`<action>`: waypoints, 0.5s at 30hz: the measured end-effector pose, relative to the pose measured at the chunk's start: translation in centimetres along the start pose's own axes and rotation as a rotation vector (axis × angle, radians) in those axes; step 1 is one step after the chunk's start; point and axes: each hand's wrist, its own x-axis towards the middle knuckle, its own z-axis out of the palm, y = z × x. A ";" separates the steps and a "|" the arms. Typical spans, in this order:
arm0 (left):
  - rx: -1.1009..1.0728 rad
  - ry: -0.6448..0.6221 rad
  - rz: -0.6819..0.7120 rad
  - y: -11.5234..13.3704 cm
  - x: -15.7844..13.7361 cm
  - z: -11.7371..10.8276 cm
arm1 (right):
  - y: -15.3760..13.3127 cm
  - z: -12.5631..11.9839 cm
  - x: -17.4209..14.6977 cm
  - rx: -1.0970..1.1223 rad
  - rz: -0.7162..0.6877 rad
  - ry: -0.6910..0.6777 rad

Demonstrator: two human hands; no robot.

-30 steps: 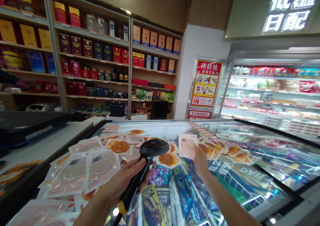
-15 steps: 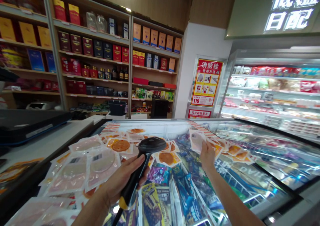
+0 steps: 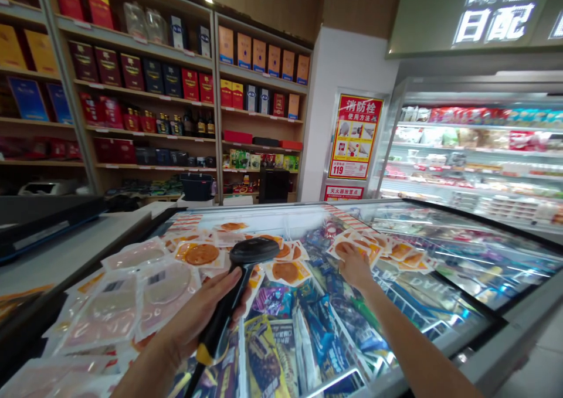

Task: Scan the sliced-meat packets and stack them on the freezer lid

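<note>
My left hand (image 3: 222,301) is wrapped round the handle of a black barcode scanner (image 3: 253,251) with a yellow band near its lower end. The scanner head points away, over flat clear packets with round orange pieces inside. My right hand (image 3: 357,269) reaches over the freezer glass, its fingers closed at the near edge of one such packet (image 3: 342,248), which lies orange side up. More packets (image 3: 407,256) overlap to its right. To the left, several packets (image 3: 165,289) lie with pale backs and barcodes upward. A loose packet (image 3: 288,271) rests right of the scanner.
Under the glass, the chest freezer (image 3: 492,327) holds bagged frozen goods (image 3: 264,351) in wire baskets. A counter with a black device (image 3: 48,222) borders it at left. Behind stand shelves of boxes (image 3: 152,72), a red notice (image 3: 352,134) and a lit chiller (image 3: 475,152).
My right hand has lowered the packet from a raised, pale-side view to lying orange side up on the glass. The camera view has shifted right; my left hand keeps the scanner.
</note>
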 end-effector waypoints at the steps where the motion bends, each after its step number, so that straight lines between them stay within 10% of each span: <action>1: 0.002 -0.001 -0.002 0.0 0.0 -0.1 | 0.2 0.1 0.2 -0.007 0.004 -0.010; 9: -0.007 -0.031 -0.031 0.0 0.5 -1.0 | 2.2 1.2 1.1 -0.047 0.060 0.102; 15: 0.021 -0.050 -0.016 -0.2 0.6 -1.3 | -2.9 -1.1 0.3 0.208 -0.083 0.171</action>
